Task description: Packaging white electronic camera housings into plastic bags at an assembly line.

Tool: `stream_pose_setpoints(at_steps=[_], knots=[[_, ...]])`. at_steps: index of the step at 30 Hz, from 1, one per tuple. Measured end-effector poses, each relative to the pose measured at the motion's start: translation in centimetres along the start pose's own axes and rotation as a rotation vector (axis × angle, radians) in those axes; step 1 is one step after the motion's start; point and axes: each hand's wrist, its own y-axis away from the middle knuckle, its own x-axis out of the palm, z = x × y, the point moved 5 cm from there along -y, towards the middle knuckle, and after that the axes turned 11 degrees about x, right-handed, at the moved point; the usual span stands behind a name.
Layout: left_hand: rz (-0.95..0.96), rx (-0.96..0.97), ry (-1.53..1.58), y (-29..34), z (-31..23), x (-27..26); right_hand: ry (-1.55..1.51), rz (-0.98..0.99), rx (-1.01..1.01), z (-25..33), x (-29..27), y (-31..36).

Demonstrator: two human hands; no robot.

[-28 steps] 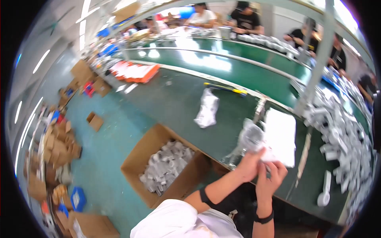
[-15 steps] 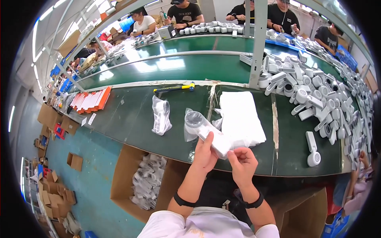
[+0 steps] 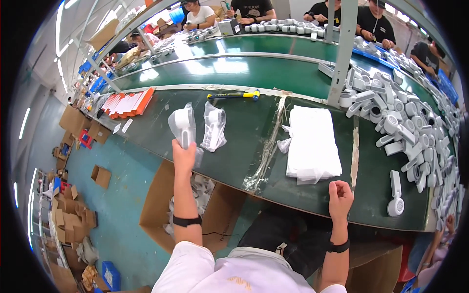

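Ok so your left hand [image 3: 183, 155] is clamped round the lower end of a bagged gadget [image 3: 184, 124], over the table [image 3: 157, 118] just left of a second bagged one [image 3: 213, 128], hammer [image 3: 234, 95] behind that, then a white stack [image 3: 312, 141], your right hand [image 3: 340, 199] curled, fingertips together, just beside its near corner, plus a loose gadget [image 3: 395, 194] by the grey pile [image 3: 391, 115]

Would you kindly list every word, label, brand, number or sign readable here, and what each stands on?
Black shirt, top centre: pale chest lettering, which I won't copy out.
Dark shirt, upper right: pale marking, too small to read.
White shirt, bottom: orange mark, too unclear to read.
Bagged part in the left hand: no readable text.
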Motion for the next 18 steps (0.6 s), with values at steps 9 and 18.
stream_pose_setpoints(at_steps=[9,18], knots=[[0.027,0.1,-0.573,-5.4,6.1,2.6,0.162,-0.007,0.01,-1.0,0.4,0.1],[-0.162,0.623,-0.562,-4.5,2.0,4.6,0.202,-0.104,-0.071,-0.4,0.1,0.4]])
